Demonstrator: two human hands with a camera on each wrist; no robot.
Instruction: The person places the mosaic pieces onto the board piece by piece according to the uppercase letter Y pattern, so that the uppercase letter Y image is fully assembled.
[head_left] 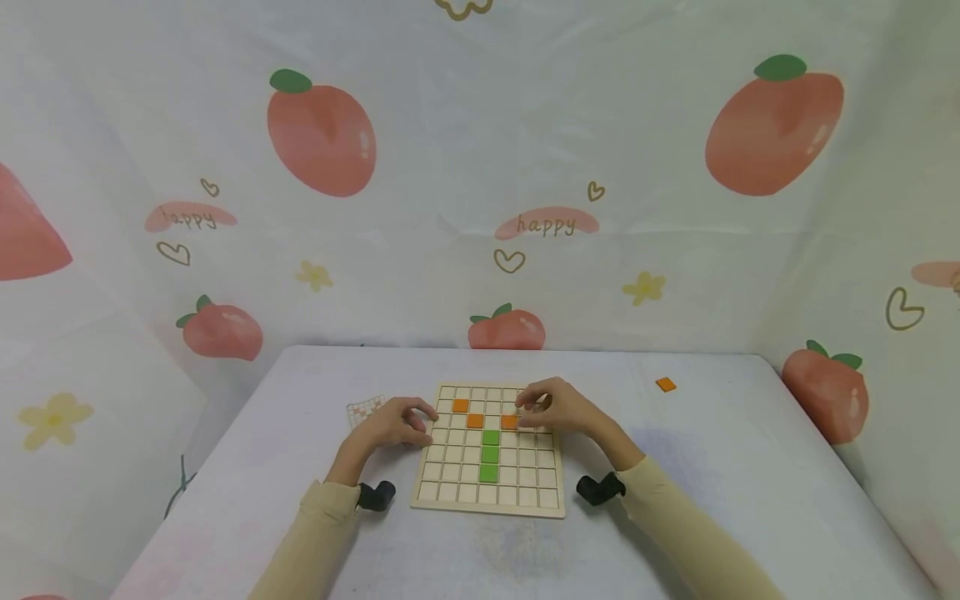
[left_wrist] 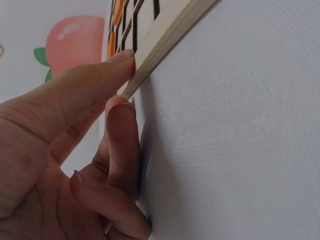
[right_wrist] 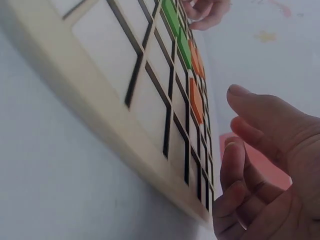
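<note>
A square wooden grid board (head_left: 450, 504) lies flat on the table. Three green tiles (head_left: 490, 454) form a column in its cells, and three orange tiles (head_left: 461, 406) sit in cells farther back. Over the board's back right part, my right hand (head_left: 558, 408) is close to the rightmost orange tile (head_left: 509, 422). Its thumb and fingers are apart with nothing seen between them in the right wrist view. My left hand (head_left: 392, 423) touches the board's left edge with its thumb and a fingertip, the other fingers loosely bent.
A small card (head_left: 358, 413) printed with an orange grid pattern lies behind my left hand, which partly hides it. One loose orange tile (head_left: 666, 384) is on the white table (head_left: 495, 558) at the back right. A fruit-printed curtain (head_left: 427, 167) stands behind the table.
</note>
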